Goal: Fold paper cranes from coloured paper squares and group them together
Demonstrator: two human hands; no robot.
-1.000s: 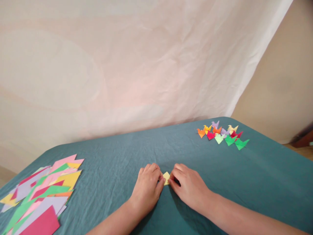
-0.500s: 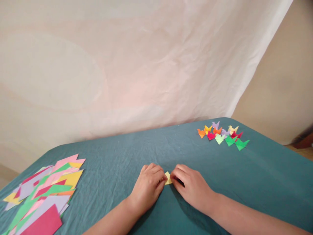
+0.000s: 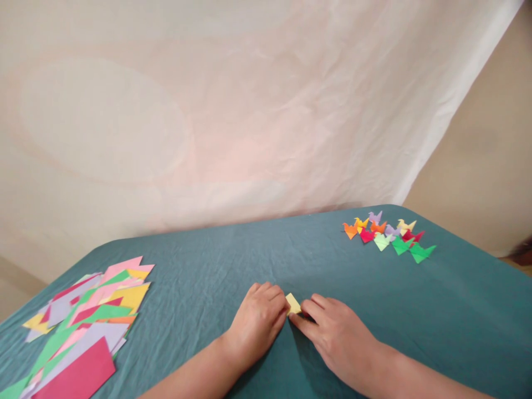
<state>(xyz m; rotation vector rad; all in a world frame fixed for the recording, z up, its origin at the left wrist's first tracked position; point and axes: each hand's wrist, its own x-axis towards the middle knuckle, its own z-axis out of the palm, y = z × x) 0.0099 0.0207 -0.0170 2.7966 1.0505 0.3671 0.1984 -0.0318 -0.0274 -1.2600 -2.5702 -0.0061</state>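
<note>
A small piece of folded pale yellow paper [image 3: 293, 303] is between my two hands, low in the middle of the head view. My left hand [image 3: 262, 313] pinches its left corner, fingers curled and the thumb side hidden. On the paper's right and lower edge is my right hand [image 3: 334, 332], its thumb and index finger closed at the near corner. The other fingers of the right hand are bent above it. Part of the paper is covered by the fingertips.
Loose sheets of coloured paper [image 3: 89, 327] lie in an overlapping pile on the left of the green-covered table [image 3: 199, 277]. Several small folded paper birds [image 3: 382, 240] stand grouped at the back right. A pale cloth [image 3: 249, 111] hangs behind the table.
The right hand has shifted down and its fingers now sit lower on the yellow paper, which shows more of its face and is turned. The whole view has shifted slightly.
</note>
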